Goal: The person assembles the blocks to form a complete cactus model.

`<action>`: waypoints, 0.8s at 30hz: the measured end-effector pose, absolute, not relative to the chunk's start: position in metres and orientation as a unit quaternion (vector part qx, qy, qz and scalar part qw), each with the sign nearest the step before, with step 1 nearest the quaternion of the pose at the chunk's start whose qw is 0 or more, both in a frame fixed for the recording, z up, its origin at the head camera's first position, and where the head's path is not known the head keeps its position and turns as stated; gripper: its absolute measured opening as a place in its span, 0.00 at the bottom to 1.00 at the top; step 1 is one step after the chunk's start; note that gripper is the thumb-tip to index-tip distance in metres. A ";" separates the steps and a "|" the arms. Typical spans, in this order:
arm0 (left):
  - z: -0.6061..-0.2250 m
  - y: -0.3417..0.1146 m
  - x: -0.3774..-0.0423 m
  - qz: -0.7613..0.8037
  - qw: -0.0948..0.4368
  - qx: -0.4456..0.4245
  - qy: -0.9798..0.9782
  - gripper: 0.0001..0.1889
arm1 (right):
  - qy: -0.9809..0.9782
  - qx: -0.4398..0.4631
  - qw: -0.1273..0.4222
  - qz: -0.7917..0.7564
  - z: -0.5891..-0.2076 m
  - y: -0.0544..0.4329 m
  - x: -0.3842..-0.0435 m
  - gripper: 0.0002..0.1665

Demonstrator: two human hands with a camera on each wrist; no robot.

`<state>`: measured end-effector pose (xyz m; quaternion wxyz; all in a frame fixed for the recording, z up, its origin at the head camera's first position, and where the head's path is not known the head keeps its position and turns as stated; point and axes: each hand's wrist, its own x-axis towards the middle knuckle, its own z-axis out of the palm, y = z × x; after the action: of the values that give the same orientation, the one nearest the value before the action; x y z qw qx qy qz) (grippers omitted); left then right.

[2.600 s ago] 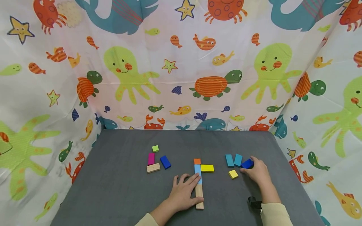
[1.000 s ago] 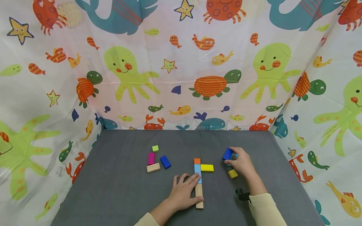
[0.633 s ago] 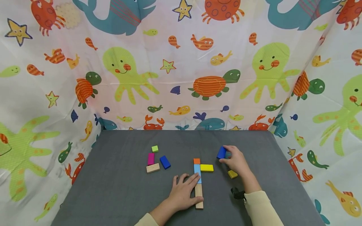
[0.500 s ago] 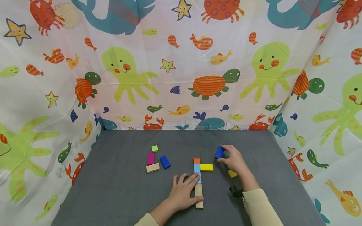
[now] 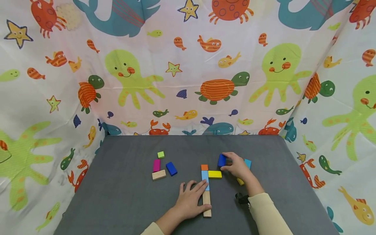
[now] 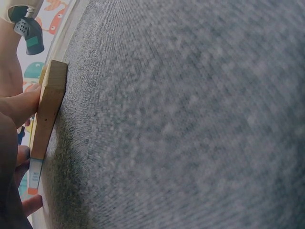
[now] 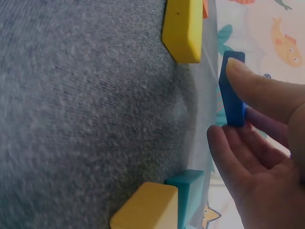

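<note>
My right hand (image 5: 237,164) pinches a dark blue block (image 5: 221,160) between thumb and fingers. In the right wrist view the blue block (image 7: 232,95) is held off the table, near the end of a long yellow block (image 7: 186,33). My left hand (image 5: 189,202) rests on a column of blocks, fingers spread. Its fingertips touch the light blue block (image 5: 205,176), and its thumb lies on the wooden block (image 5: 207,205). An orange block (image 5: 204,167) tops the column. The yellow block (image 5: 215,174) sticks out sideways from the light blue one.
Left of the column lie a green cube (image 5: 161,154), a magenta block (image 5: 157,165), a wooden block (image 5: 159,175) and another blue block (image 5: 171,168). Partly behind my right arm are a turquoise block (image 5: 247,163) and a small yellow block (image 5: 240,181). A patterned curtain (image 5: 188,94) surrounds the grey table (image 5: 117,195).
My right hand has picked up the blue block at the right and carried it leftward over the turquoise blocks, close to the column. My left hand has stayed in place.
</note>
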<state>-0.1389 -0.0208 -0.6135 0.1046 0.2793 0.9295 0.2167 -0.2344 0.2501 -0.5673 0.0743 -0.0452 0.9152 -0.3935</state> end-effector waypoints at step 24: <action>-0.607 -0.020 -0.140 0.206 0.129 0.266 0.933 0.45 | 0.924 -0.062 0.100 -0.363 -0.575 0.243 -0.240 0.39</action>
<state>-0.1401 -0.0198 -0.6066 0.1294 0.2665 0.9326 0.2061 -0.2399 0.2433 -0.5754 0.1005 -0.0625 0.9242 -0.3632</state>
